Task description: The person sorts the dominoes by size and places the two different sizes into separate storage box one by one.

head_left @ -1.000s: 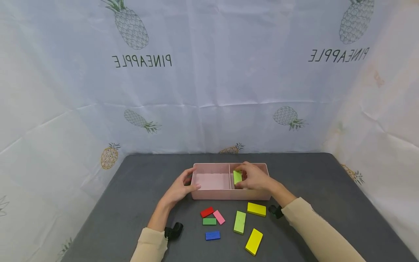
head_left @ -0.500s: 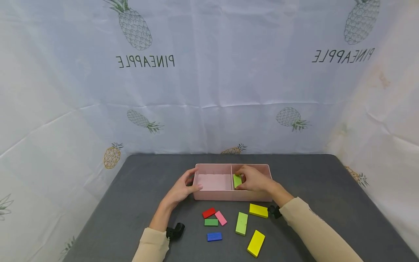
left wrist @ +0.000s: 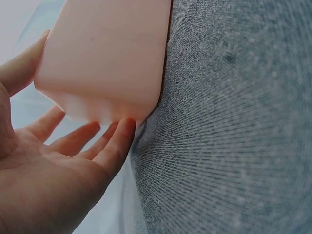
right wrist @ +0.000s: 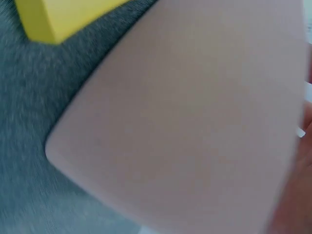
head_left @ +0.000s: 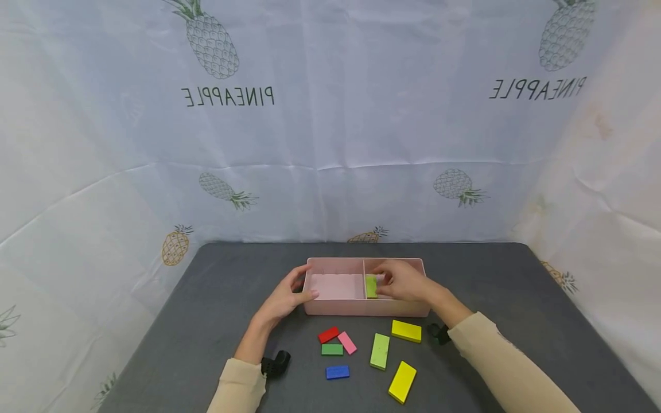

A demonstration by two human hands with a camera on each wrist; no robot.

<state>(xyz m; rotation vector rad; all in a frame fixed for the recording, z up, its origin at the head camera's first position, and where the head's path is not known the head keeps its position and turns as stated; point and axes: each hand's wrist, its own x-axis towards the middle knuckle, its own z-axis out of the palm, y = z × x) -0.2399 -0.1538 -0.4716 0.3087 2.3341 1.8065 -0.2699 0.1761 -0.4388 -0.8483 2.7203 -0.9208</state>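
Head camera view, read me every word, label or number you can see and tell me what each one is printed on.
"PINEAPPLE", mirrored, on the white backdrop cloth, under the upper left pineapple drawing.
"PINEAPPLE", mirrored, on the same cloth at the upper right.
No text shows on the pink box, the coloured blocks or the grey table.
The wrist views show no writing.

The pale pink, matt, smooth plastic divided box is sitting on a grey woven cloth tabletop; beside the box, glossy painted blocks are lying.
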